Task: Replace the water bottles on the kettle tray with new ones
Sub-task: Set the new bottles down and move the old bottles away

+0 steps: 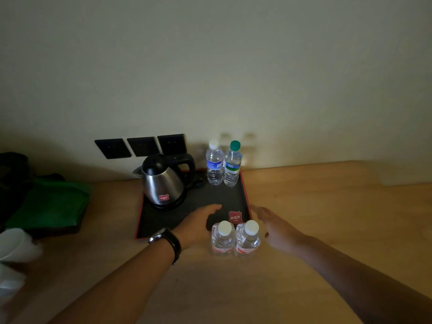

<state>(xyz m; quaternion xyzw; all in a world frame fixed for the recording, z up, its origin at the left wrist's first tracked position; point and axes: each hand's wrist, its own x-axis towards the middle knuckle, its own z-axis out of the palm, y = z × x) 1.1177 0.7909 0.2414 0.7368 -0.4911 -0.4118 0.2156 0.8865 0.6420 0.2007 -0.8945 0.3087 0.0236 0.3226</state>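
A dark tray with a red rim [205,197] lies on the wooden table against the wall. On it stand a steel kettle [162,183] at the back left and two bottles at the back right: a white-capped, blue-labelled bottle [214,164] and a green-capped bottle [232,166]. Two small red-labelled bottles with white caps [223,238] [248,238] stand side by side on the table at the tray's front right edge. My left hand [198,224] is just left of them and my right hand [277,226] just right, both with fingers apart and holding nothing.
Three black wall sockets [142,146] sit behind the kettle. A green cloth [50,205] lies on a dark tray at the left, with dark items behind it. White objects [16,244] are at the left edge. Bare wooden table [327,206] extends to the right.
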